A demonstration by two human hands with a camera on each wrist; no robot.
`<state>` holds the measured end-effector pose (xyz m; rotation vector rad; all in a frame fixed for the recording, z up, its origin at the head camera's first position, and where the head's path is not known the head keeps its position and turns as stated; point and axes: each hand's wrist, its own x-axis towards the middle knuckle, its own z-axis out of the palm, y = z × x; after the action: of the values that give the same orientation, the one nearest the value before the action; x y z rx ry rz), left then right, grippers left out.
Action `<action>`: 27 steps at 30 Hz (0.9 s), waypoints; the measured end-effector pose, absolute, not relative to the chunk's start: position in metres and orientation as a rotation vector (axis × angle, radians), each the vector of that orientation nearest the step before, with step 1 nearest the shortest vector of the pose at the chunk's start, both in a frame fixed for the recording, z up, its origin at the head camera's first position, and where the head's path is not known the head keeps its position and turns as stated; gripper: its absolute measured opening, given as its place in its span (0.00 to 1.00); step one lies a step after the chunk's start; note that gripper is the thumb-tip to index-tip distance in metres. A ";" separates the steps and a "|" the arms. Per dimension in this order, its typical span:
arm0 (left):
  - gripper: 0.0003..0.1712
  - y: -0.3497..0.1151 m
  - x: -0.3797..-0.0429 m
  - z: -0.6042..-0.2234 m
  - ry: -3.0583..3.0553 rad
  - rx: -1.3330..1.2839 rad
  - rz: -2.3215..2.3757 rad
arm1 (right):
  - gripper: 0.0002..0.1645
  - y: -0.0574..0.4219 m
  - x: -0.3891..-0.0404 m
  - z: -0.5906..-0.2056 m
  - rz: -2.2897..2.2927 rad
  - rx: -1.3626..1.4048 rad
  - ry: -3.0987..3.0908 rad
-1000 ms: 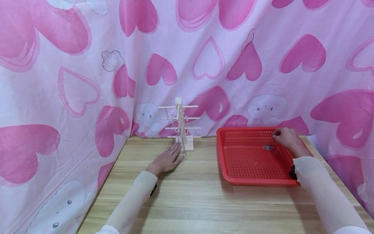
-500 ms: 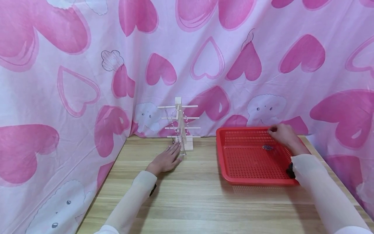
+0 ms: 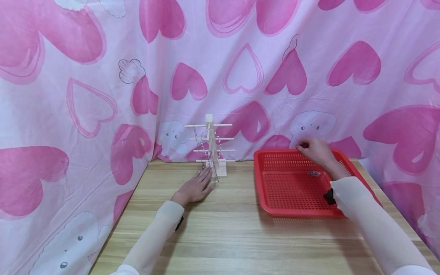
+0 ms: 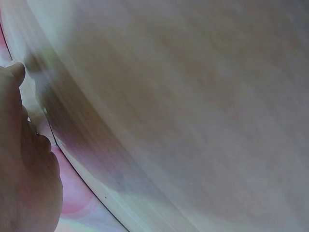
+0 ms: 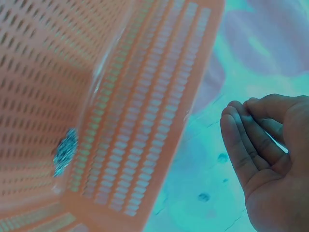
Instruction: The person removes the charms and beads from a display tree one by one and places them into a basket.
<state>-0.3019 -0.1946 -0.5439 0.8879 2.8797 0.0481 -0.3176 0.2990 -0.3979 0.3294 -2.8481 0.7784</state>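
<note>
My left hand [image 3: 193, 188] lies with straight fingers at the foot of a pale wooden stand [image 3: 212, 151] with several crossbars. Beaded and thin silvery necklaces [image 3: 220, 143] hang from the bars, and some reach down to my left fingertips. In the left wrist view the left hand shows only at the edge. My right hand [image 3: 317, 154] is raised at the back of a red basket [image 3: 259, 191]. Its fingers [image 5: 231, 137] are loosely bent toward the thumb, and nothing shows between them. A small silvery heap [image 3: 314, 173] of what looks like chain lies on the basket floor.
The wood-patterned table [image 3: 220, 236] carries the stand at the back middle and the basket on the right. A pink heart-patterned curtain [image 3: 237, 68] hangs close behind and along the sides.
My right hand has moved left and up, from the basket's right side to over its back rim. The silvery heap, my left hand and the stand have stayed in place.
</note>
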 end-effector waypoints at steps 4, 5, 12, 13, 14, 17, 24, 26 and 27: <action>0.44 -0.195 -0.302 -0.544 2.877 0.885 0.037 | 0.14 0.282 -0.315 -0.390 0.819 0.343 -2.828; 0.44 -0.195 -0.302 -0.544 2.874 0.886 0.032 | 0.14 0.278 -0.314 -0.388 0.835 0.345 -2.826; 0.44 -0.196 -0.303 -0.544 2.877 0.892 0.034 | 0.13 0.250 -0.311 -0.376 0.902 0.397 -2.769; 0.44 -0.196 -0.303 -0.544 2.877 0.892 0.031 | 0.13 0.247 -0.311 -0.375 0.916 0.400 -2.761; 0.44 -0.196 -0.303 -0.544 2.877 0.891 0.028 | 0.13 0.243 -0.310 -0.373 0.928 0.409 -2.756; 0.44 -0.195 -0.302 -0.542 2.878 0.888 0.033 | 0.13 0.233 -0.310 -0.369 0.948 0.432 -2.743; 0.44 -0.194 -0.299 -0.540 2.881 0.882 0.039 | 0.11 0.212 -0.313 -0.364 0.958 0.497 -2.685; 0.44 -0.193 -0.299 -0.540 2.886 0.884 0.044 | 0.10 0.207 -0.315 -0.364 0.963 0.520 -2.655; 0.44 -0.193 -0.298 -0.540 2.888 0.886 0.052 | 0.10 0.204 -0.315 -0.363 0.966 0.532 -2.641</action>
<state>-0.2980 -0.1929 -0.5398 0.8858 2.8877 0.0517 -0.3154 0.2037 -0.3632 0.5318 -2.6406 0.9662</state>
